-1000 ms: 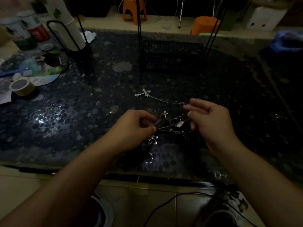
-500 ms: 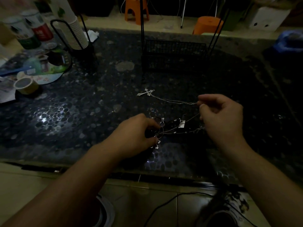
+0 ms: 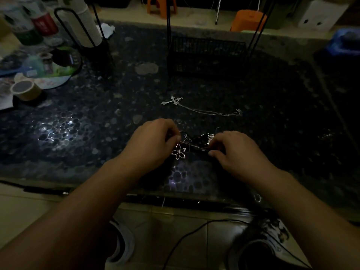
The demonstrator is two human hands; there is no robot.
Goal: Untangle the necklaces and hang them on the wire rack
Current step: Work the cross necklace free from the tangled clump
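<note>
Head view, dim: we count two hands, both low over the dark pebble-patterned table (image 3: 81, 133); left hand (image 3: 151, 145) has its fingers curled, pinching a chain at the tangled necklaces (image 3: 194, 142); right hand (image 3: 236, 152) also has its fingers curled, pinching the tangle from the other side; the hands sit close, the knot between them. How many chains are in the knot we cannot tell; one open flower pendant (image 3: 178, 152) with five petal loops hangs at the left fingertips; one small pale tag (image 3: 210, 136) shows at the top of the tangle. One separate cross necklace (image 3: 202, 108) lies flat on the table beyond the hands, silver, cross to the left, thin chain trailing right. One black wire rack (image 3: 206, 53) stands at the far middle, mesh base, thin uprights. Far left: two labelled bottles (image 3: 33, 22), writing unreadable; one cup stack (image 3: 81, 22) in a wire holder; one tape roll (image 3: 26, 90). Two orange stools (image 3: 247, 19) on the floor behind.
</note>
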